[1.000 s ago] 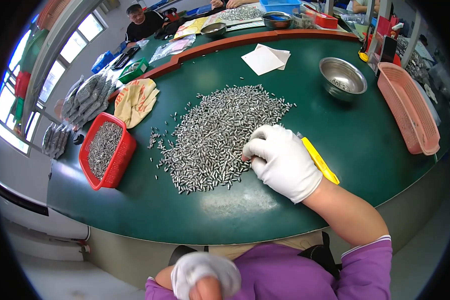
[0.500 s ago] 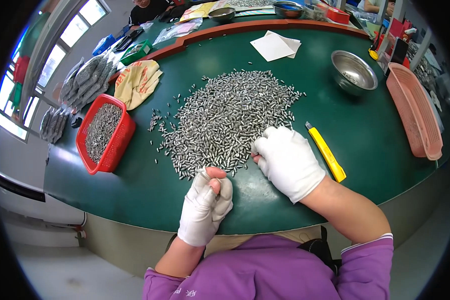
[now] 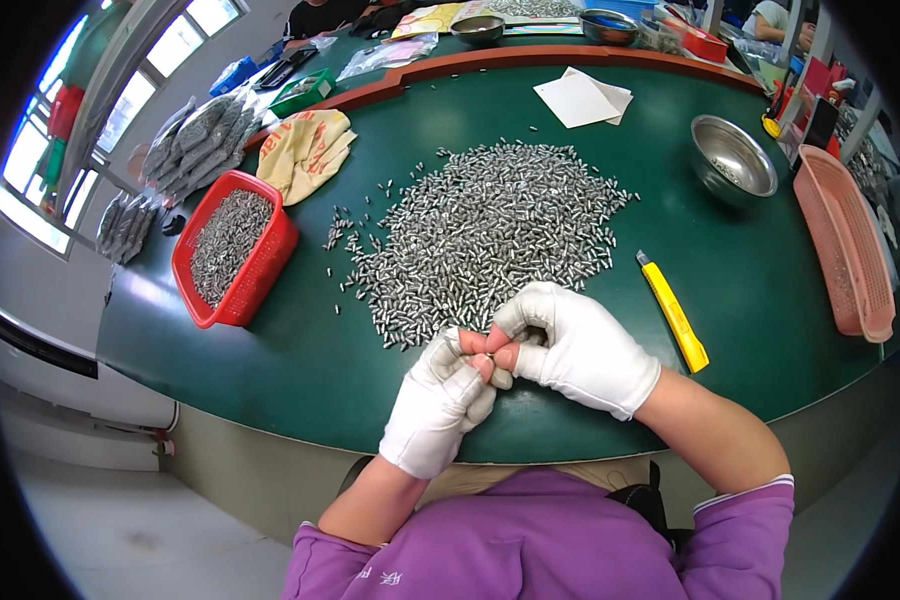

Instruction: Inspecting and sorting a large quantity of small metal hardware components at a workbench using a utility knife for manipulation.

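Note:
A broad heap of small silver, bullet-shaped metal pieces lies on the green tabletop in front of me. At its near edge my two hands meet, both in white gloves with bare thumb and index fingertips. My left hand is closed in a pinch, its thumb and index fingertip together. My right hand pinches from the other side, its fingertips touching those of the left. Whatever sits between the fingertips is tiny and mostly hidden. A yellow utility knife lies right of my right hand, blade end away from me.
Left of the heap stands a red basket of similar metal pieces, near a cream cloth bag and grey packed bags. A steel bowl, pink basket and white paper lie right and far. A raised brown edge borders the table.
My right hand has come away from the heap's near right edge and moved left to my left hand, so their fingertips now meet. The view has shifted slightly.

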`<state>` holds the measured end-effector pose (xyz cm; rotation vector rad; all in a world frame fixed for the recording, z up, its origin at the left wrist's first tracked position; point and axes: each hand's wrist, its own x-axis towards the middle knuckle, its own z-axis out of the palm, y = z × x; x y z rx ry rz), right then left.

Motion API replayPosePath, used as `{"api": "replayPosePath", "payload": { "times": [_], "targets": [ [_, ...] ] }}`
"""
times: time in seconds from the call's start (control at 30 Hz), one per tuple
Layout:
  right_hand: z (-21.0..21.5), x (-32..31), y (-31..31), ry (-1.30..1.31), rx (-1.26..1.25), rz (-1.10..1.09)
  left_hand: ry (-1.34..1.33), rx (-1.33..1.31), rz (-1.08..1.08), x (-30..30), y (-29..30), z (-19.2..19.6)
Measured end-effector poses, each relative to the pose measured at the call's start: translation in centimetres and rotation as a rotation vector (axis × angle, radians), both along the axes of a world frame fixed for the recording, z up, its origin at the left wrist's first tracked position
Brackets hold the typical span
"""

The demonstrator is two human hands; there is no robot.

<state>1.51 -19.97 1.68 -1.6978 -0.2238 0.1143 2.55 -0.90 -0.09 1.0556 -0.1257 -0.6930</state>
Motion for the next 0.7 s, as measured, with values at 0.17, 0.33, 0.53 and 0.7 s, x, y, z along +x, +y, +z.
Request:
{"api": "replayPosePath", "payload": {
  "times": [0.17, 0.33, 0.53, 0.7],
  "targets": [
    [-0.35, 0.29, -0.12, -0.095, -0.085, -0.035, 0.044, 0.022, 0.037, 0.12, -0.15, -0.16],
    [-0.35, 0.16, -0.11, -0.476, -0.292, -0.110, -0.002, 0.046, 0.052, -0.19, -0.30, 0.51],
    [-0.28, 0.27, 0.11, -0.593, -0.447, -0.158, 0.009, -0.014, 0.085, 0.18, -0.19, -0.08],
    [-0.31, 0.28, 0.15, -0.644, -0.562, -0.217, 0.070, -0.062, 0.085, 0.25, -0.02, 0.25]
  ]
}}
